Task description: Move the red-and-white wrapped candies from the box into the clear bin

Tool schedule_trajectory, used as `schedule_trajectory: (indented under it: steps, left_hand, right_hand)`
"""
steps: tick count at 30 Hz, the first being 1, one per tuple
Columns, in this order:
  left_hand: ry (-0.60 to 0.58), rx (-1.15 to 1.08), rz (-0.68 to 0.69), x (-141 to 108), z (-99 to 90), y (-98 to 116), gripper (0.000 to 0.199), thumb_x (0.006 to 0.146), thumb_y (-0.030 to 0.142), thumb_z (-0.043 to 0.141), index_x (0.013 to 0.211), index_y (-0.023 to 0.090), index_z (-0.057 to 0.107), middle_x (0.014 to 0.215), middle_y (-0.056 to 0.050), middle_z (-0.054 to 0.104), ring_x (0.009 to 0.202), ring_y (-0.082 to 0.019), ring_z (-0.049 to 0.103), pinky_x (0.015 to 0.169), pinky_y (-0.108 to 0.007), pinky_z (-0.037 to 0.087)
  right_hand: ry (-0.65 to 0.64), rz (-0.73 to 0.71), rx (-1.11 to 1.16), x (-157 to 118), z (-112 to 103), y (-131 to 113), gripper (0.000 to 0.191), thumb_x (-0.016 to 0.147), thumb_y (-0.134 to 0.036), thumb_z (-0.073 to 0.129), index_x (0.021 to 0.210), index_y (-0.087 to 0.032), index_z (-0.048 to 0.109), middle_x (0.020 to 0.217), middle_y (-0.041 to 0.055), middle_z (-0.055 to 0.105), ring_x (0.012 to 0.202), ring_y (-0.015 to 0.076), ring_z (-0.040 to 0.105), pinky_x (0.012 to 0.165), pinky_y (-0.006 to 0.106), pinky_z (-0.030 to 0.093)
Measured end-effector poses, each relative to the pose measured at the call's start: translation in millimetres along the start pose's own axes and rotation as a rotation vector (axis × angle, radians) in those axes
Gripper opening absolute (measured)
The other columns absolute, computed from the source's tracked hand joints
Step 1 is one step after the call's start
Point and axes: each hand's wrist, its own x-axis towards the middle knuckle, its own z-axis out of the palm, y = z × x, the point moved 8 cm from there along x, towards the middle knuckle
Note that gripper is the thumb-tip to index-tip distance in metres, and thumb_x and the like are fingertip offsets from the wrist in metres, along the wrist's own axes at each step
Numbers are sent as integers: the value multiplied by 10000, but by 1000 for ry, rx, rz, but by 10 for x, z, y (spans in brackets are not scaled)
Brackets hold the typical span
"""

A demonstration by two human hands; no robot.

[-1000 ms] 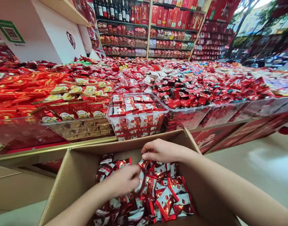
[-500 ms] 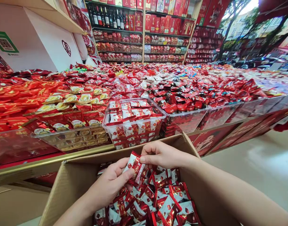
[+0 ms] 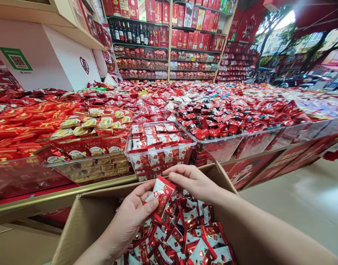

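My left hand is closed on a red-and-white candy packet, thumb across its front. At the packet's upper right is my right hand, its thumb and fingers apart and nothing seen between them; whether a fingertip touches the packet is hard to tell. Both hands are over an open cardboard box, which holds many loose packets of the same kind. Just beyond the box stands a clear plastic bin with like packets stacked in rows.
Bins of durian packets stand to the left and dark red candies to the right. A gold rail runs behind the box. Shelves with bottles and red gift boxes are at the back; a white counter is at upper left.
My right thumb and fingers have opened away from the packet, whose top edge now shows. The packet stays in my left hand, tilted differently. The whole view has shifted slightly, with the scene lower in frame.
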Motion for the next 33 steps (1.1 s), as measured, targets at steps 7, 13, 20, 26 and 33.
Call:
schedule_trajectory:
  steps: [7,13,20,26,33]
  left_hand:
    - [49,272,102,44,-76,42,321,669,188,654,972,186,547,951,-26,636,875,-157,562,768,-228,438]
    - [94,267,134,52,-150,45,301,657,205,663,919,199,516,907,-3,628,806,-131,558,729,-218,439]
    - [46,33,162,-66,-10,163,223,617,246,686,773,195,535,782,4,620,675,-134,549,632,-231,427]
    - [-74,-65,205,-206,7,286,277,699,451,552,787,189,568,643,-8,583,545,-116,492,511,-216,368]
    - [-27,259,156,-108,-82,134,354,647,495,589,724,153,547,569,-4,562,503,-94,461,500,-207,349]
  right_hand:
    - [-43,93,79,3,96,73,334,628,-304,647,854,-124,478,616,-25,529,492,59,492,468,187,422]
    - [184,-350,-673,-181,90,-340,189,753,-263,516,913,-163,504,852,49,530,747,116,496,650,249,430]
    - [151,-907,-1411,-488,719,-505,89,720,-254,519,721,-166,531,840,83,603,590,146,490,482,270,399]
    - [208,-1075,-1386,-592,573,-989,154,807,-184,408,772,-198,557,992,61,595,749,151,531,628,277,438]
    - [259,-493,-1515,906,-82,-1247,142,779,-123,385,827,-119,519,842,95,574,777,159,520,674,255,388]
